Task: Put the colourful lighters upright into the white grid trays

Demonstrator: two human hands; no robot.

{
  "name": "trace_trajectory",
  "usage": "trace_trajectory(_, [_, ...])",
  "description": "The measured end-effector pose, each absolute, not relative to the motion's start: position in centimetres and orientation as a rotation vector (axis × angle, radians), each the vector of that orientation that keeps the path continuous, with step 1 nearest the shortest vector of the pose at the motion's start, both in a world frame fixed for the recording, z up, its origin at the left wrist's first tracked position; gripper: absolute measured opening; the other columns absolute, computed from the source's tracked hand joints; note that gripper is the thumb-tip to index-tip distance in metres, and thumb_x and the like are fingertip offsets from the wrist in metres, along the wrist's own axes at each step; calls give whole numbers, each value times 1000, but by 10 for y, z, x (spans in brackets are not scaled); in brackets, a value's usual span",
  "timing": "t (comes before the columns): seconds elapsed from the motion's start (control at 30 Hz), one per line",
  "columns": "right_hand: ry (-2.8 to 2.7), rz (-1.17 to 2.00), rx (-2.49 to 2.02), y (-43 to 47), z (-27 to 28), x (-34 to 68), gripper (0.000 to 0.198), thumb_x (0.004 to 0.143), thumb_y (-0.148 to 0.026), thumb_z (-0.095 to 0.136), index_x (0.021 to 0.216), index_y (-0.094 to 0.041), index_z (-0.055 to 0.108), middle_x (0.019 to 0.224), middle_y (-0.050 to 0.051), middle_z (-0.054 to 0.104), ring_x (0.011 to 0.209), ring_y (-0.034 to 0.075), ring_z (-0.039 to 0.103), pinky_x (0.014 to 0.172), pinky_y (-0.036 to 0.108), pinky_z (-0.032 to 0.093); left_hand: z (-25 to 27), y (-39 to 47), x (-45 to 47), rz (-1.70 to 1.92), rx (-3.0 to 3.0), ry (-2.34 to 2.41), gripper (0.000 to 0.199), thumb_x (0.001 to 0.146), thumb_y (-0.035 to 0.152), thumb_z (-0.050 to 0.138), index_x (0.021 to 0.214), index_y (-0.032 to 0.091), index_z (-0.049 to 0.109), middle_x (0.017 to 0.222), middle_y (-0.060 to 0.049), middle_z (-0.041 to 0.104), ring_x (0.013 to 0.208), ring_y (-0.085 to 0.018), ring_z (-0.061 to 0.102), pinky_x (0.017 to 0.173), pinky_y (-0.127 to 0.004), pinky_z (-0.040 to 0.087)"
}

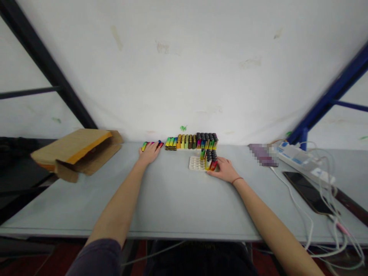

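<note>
My left hand (150, 153) reaches over a row of colourful lighters (144, 145) near the wall, its fingers curled about them and partly hiding them. My right hand (225, 169) is closed around the right end of a white tray (197, 163) with round holes, thumb along the front edge. Several lighters with black tops (211, 160) stand upright in the tray's right part; its left holes show bare. Behind the tray is a block of upright black-topped lighters (207, 140). Left of it are yellow-toned lighters (186, 141) and a stack of green and yellow lighters (171, 143).
An opened cardboard box (77, 149) sits at the left of the grey table (184, 207). On the right lie a phone (309, 191), a partly blurred purple device (263, 155), a white power strip (304, 163) and tangled white cables (293, 195). A white wall (184, 76) rises behind.
</note>
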State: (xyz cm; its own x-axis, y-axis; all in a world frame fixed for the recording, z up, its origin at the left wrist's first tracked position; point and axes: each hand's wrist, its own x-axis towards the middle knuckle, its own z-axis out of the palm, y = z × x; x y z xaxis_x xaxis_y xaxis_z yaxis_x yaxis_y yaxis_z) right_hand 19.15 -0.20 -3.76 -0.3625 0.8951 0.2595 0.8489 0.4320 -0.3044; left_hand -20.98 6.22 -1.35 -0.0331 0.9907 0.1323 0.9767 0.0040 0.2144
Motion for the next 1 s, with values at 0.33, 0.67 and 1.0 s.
trace_trajectory(0.33, [-2332,167,-1496,-1,-37,191,66,83,-62,68,131,-17,63,139,18,61,127,36,56,106,49,40,-22,-15,-193,333,2006,2358,56,102,46,26,153,30,41,160,-10,43,150,-31,30,116,-68,22])
trace_trajectory(0.67, [-2331,172,-1508,-4,-34,190,67,82,-61,69,132,-16,62,139,18,61,129,36,55,106,48,40,-22,-35,-121,439,2200,2336,53,100,42,37,147,22,50,150,-17,53,142,-34,38,112,-65,29])
trace_trajectory(1.0, [-2335,180,-1497,-3,-33,189,66,82,-61,69,131,-17,62,140,18,61,129,35,55,106,48,41,2,-6,-127,617,2131,2380,51,102,44,34,140,22,60,144,-15,56,127,-33,52,100,-50,46])
